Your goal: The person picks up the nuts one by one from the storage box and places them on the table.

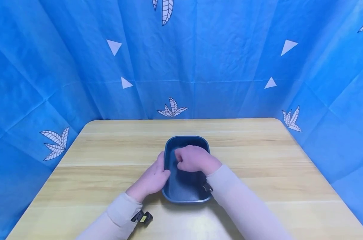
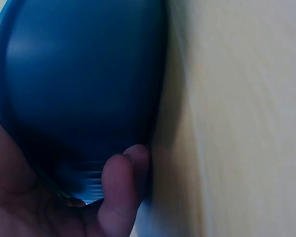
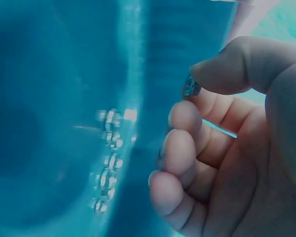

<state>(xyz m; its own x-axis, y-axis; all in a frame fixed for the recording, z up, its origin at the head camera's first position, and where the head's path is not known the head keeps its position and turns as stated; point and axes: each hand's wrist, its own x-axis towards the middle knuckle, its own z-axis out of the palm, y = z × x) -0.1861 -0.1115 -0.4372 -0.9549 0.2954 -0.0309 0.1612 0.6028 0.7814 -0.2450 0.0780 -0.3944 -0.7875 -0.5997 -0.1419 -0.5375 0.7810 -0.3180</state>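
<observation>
A dark blue rectangular bin point(image 1: 181, 201) with rounded corners stands on the table. My left hand point(image 1: 149, 178) grips its left wall, the thumb over the rim and the fingers along the outside. In the left wrist view, fingertips lie low against the bin's outer wall point(image 2: 84, 74). My right hand point(image 1: 195, 159) is inside the bin with its fingers curled. The right wrist view shows it pinching a small shiny metal piece point(image 3: 189, 87) between thumb and index finger. Several blurred shiny metal pieces point(image 3: 108, 177) lie in a row along the bin's bottom edge; their kind is unclear.
The light wood table point(image 1: 109, 150) reaches out on both sides of the bin. Blue cloth point(image 1: 214, 66) with white leaf and triangle prints hangs behind it and at both sides. Each wrist carries a black strapped device point(image 1: 142, 217).
</observation>
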